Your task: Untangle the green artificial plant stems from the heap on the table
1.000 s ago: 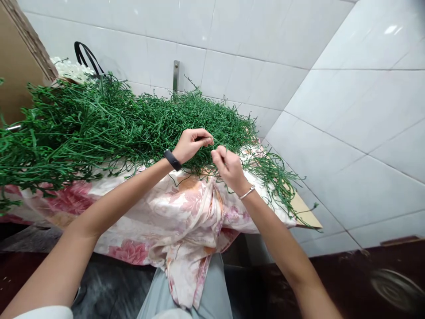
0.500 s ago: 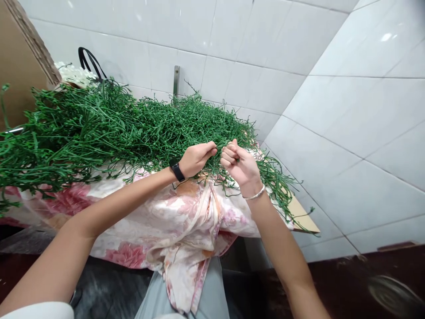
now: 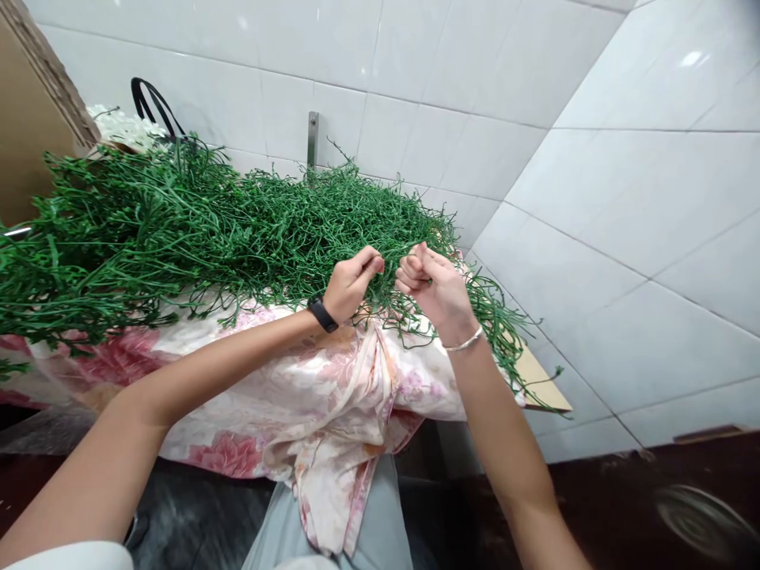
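Note:
A long heap of thin green artificial-looking stems (image 3: 279, 226) with small branched tips lies on a floral cloth (image 3: 237, 396). My left hand (image 3: 351, 286), a black band at its wrist, is closed in a pinch over the heap's near edge. Facing it across a small gap, my right hand (image 3: 428, 281) is curled closed with its thumb on top and a light bangle at the wrist. Whatever thin thing the fingers pinch cannot be told apart from the green stems behind.
White tiled walls (image 3: 427, 134) meet in a corner behind the heap. At left stand a cardboard box (image 3: 29, 103), white flowers (image 3: 127, 129) and a black strap loop (image 3: 155, 107). A board corner (image 3: 543, 376) sticks out at right. A metal strip (image 3: 312, 138) rises by the wall.
My two closed hands have moved slightly apart, the right one a little to the right, the left one a little to the left. The heap lies as before.

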Demonstrator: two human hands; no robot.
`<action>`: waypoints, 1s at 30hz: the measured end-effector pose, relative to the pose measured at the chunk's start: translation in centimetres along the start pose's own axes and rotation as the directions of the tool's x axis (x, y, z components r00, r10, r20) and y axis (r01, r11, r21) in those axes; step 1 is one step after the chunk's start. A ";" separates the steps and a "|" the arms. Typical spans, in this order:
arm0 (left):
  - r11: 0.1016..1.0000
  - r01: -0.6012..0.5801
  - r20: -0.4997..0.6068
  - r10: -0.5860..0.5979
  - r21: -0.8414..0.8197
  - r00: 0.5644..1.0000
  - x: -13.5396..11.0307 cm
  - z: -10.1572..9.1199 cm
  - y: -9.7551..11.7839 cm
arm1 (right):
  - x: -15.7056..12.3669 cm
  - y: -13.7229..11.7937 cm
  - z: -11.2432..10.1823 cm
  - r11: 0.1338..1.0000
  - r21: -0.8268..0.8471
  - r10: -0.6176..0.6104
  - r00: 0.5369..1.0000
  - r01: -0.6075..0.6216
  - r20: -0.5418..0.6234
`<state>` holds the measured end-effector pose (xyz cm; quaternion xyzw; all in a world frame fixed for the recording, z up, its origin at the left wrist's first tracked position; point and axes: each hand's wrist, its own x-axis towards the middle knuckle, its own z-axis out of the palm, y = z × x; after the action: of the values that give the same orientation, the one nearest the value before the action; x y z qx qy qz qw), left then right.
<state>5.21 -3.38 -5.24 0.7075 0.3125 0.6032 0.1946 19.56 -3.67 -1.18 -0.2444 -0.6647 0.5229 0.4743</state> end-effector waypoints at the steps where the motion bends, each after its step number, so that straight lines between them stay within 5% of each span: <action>1: 0.999 0.019 -0.012 -0.019 -0.049 1.000 0.2 -0.2 -0.1 | -0.1 0.0 -0.1 0.997 -0.078 0.028 0.999 -0.025 0.036; 4: 0.991 0.043 -0.008 -0.045 -0.125 0.999 0.7 -1.0 -0.3 | -0.3 0.5 -0.2 0.910 -0.415 0.019 1.000 -0.017 0.000; 9: 0.991 0.050 -0.012 -0.052 -0.125 0.999 1.2 -1.4 -0.3 | -0.2 1.3 0.2 0.650 -0.739 -0.381 0.917 0.176 -0.117; 11: 0.988 0.066 0.001 -0.066 -0.143 0.998 1.2 -1.3 -0.3 | -0.3 1.1 0.2 0.659 -0.721 -0.417 0.902 0.215 -0.112; 16: 0.971 0.117 0.024 -0.115 -0.210 0.993 1.3 -1.4 -0.1 | -0.6 -0.1 0.0 0.874 -0.419 -0.316 0.943 0.245 -0.108; 19: 0.926 0.194 0.116 -0.164 -0.325 0.980 1.4 -1.5 0.1 | -0.7 -0.4 0.2 0.903 -0.332 -0.320 0.943 0.274 -0.094; 22: 0.896 0.230 0.192 -0.167 -0.380 0.967 1.3 -1.6 0.3 | -0.6 0.0 0.7 0.834 -0.458 -0.384 0.920 0.308 -0.080; 27: 0.942 0.133 0.163 -0.085 -0.307 0.983 1.3 -1.5 0.2 | -0.5 1.1 1.5 0.570 -0.775 -0.488 0.871 0.273 -0.053; 30: 0.981 0.034 0.074 -0.020 -0.190 0.997 1.3 -1.6 0.0 | -0.4 1.4 1.4 0.587 -0.758 -0.497 0.866 0.284 -0.060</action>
<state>3.78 -2.60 -3.97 0.7025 0.2555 0.6020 0.2808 18.27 -4.12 -2.62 -0.3261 -0.7834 0.0587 0.5258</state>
